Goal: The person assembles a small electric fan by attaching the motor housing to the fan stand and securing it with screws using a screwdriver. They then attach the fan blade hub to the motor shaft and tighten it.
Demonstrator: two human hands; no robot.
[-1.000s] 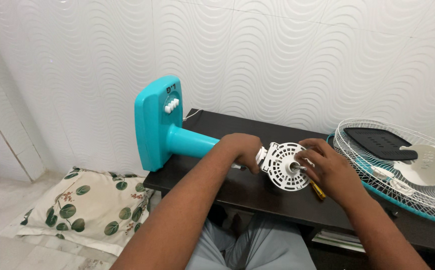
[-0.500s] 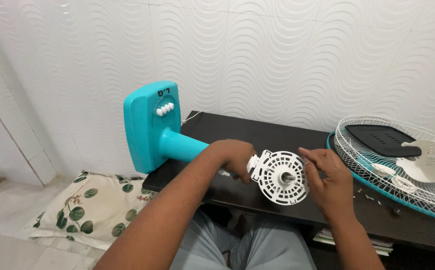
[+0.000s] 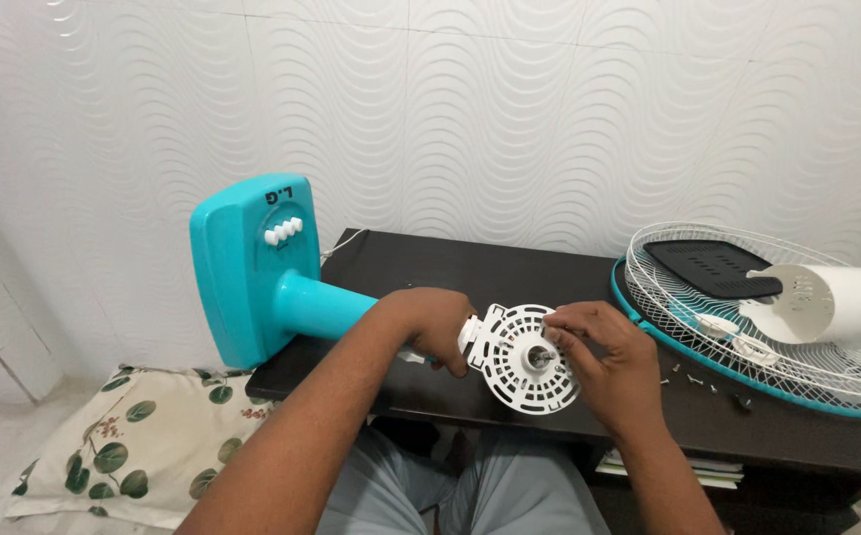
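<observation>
The dismantled teal fan stand [image 3: 282, 287] lies on its side across the dark surface [image 3: 509, 267], long axis running left to right, its base at the far left and its white slotted motor plate [image 3: 526, 359] at the near middle, facing the person. The left hand [image 3: 430, 322] is closed around the neck just left of the plate. The right hand [image 3: 604, 362] sits at the plate's right edge, fingers [image 3: 561, 322] pinched on its upper rim, near the centre shaft [image 3: 536, 358].

Bright, even indoor light; soft shadows (under arms); sharp focus, slight edge distortion.
</observation>
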